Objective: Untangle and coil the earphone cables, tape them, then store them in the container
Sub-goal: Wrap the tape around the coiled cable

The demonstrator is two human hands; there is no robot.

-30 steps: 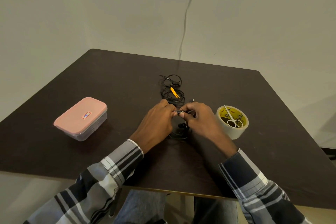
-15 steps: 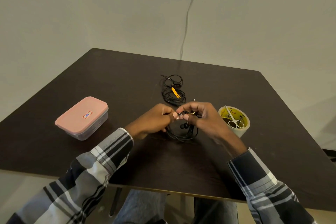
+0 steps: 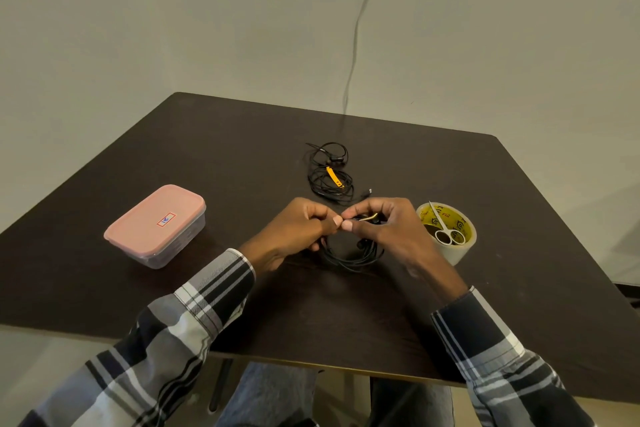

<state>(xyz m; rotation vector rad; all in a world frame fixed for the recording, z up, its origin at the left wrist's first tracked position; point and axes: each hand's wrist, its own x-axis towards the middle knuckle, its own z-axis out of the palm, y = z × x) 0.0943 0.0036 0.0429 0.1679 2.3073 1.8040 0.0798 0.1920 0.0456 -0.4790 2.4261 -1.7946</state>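
Note:
A black coiled earphone cable (image 3: 356, 255) hangs between both hands just above the dark table (image 3: 242, 156). My left hand (image 3: 294, 232) and my right hand (image 3: 388, 229) pinch it at the top, thumbs almost touching, where a small yellowish strip of tape (image 3: 367, 217) shows. A second black earphone coil (image 3: 330, 177), bound with an orange strip, lies on the table behind my hands. The clear container with a pink lid (image 3: 156, 225) sits closed at the left.
A roll of clear tape (image 3: 450, 232) stands right of my right hand, with small scissors (image 3: 446, 232) resting in its yellow core. A thin cable runs down the wall behind the table. The table's near edge is just below my sleeves.
Both hands have lifted slightly with the coil, which now hangs more visibly beneath them. The pinch at the top stays the same.

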